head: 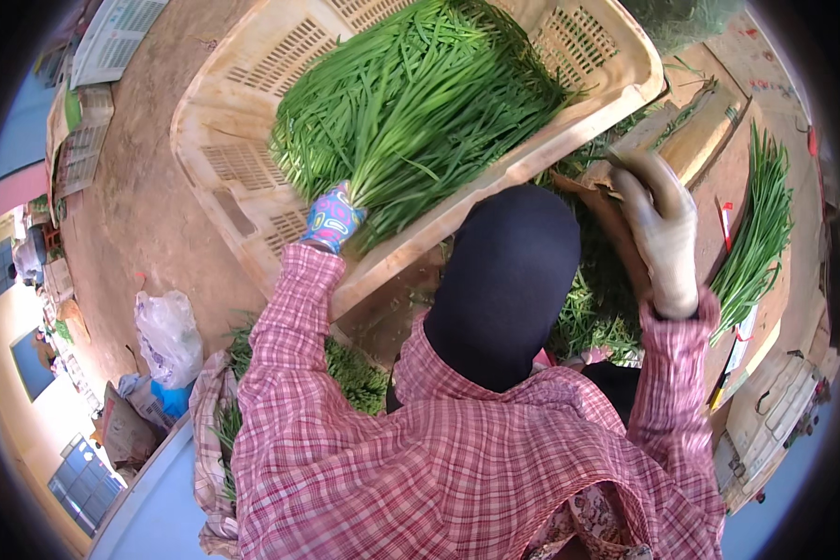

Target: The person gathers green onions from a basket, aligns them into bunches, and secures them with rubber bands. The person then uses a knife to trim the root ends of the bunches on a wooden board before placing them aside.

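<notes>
My left hand [333, 215], in a blue patterned glove, grips the pale stem end of a bunch of long green leafy stalks, like garlic chives [406, 133]. That bunch lies on a thick pile of the same greens inside a large, dirty cream plastic crate [525, 164]. To the right of the crate, my right hand [651, 217] is raised in a cream-coloured glove, with bent fingers that look blurred. Nothing shows in it. Right of this hand, a separate bunch of greens [756, 231] lies on a low board.
A cardboard piece [700, 136] sits beyond my right hand. Loose green trimmings [581, 315] lie below it. On the left are a clear plastic bag [168, 339] and, farther up, a pale crate [115, 42]. A long strip with red tape [735, 350] lies at the right.
</notes>
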The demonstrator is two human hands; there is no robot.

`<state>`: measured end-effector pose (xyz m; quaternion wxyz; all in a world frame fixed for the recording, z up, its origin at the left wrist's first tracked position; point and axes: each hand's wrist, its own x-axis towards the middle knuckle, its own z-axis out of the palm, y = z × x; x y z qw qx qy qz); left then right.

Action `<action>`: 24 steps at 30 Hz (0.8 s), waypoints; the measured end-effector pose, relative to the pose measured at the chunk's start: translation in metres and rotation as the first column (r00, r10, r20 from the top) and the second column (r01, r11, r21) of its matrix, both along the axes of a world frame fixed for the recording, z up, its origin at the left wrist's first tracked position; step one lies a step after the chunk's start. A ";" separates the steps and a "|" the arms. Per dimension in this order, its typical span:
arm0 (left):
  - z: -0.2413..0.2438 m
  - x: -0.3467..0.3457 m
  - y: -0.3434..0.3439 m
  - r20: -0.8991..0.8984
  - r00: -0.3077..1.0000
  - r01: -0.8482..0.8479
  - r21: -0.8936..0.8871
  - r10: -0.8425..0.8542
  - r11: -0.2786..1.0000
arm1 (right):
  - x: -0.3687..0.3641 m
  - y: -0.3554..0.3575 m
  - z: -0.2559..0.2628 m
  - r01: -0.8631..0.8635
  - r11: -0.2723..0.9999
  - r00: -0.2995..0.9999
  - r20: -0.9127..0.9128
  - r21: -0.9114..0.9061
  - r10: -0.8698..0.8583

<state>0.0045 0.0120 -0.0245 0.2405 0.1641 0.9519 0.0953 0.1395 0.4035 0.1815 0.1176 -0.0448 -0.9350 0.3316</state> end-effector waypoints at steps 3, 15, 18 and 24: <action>0.003 -0.001 0.001 -0.066 0.996 0.057 0.055 -0.053 0.997 | -0.085 -0.036 -0.023 -0.334 0.942 0.941 -0.049 0.027 0.335; 0.011 -0.013 0.015 -0.111 0.993 0.052 0.241 -0.025 0.969 | -0.190 -0.153 -0.161 -0.902 0.363 0.422 0.307 0.233 0.853; 0.008 -0.023 0.024 -0.033 0.999 0.048 0.238 -0.041 0.970 | -0.191 -0.157 -0.166 -0.894 0.439 0.448 0.240 0.094 0.861; 0.042 -0.026 0.032 0.572 0.808 -0.583 0.744 0.140 0.326 | -0.202 -0.154 -0.172 -0.814 0.576 0.537 0.282 -0.073 0.795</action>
